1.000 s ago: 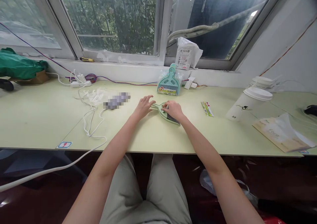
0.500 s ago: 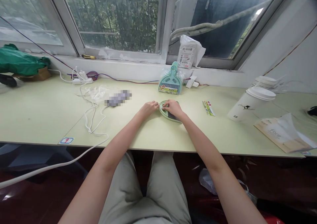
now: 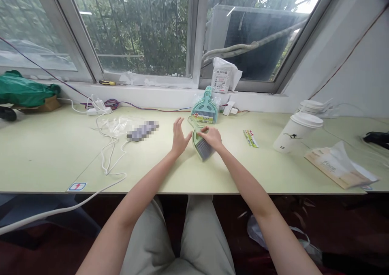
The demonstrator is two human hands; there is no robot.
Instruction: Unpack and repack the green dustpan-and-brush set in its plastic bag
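While gripped mid-worktop, small green hand brush (image 3: 201,142) sits pinched at the head in right hand (image 3: 210,137), fingers closed on it, bristles grey and pointing toward the near edge, handle loop aimed away toward the window. Long axis roughly near-to-far, tilted slightly left at the far end. Left hand (image 3: 179,136) just beside the brush on its left, fingers spread open, palm facing it, not clearly touching.

Directly behind: packaged teal dustpan set (image 3: 206,109) leaning near the sill, close to the brush handle. White packet (image 3: 223,75) on the sill above it. Printed label strip (image 3: 250,138) flat to the right, near. Lidded paper cup (image 3: 293,132) further right, second cup (image 3: 310,106) behind it, plastic-wrapped paper bag (image 3: 338,166) near the right front edge. Left side: blurred item (image 3: 142,130), clear plastic wrap (image 3: 117,123), white cable (image 3: 107,153) looping off the front edge, power strip (image 3: 97,106), green bag (image 3: 26,89) far left.

Worktop (image 3: 45,153) bare in front of both hands to the near edge; wide open stretch left of the cable.
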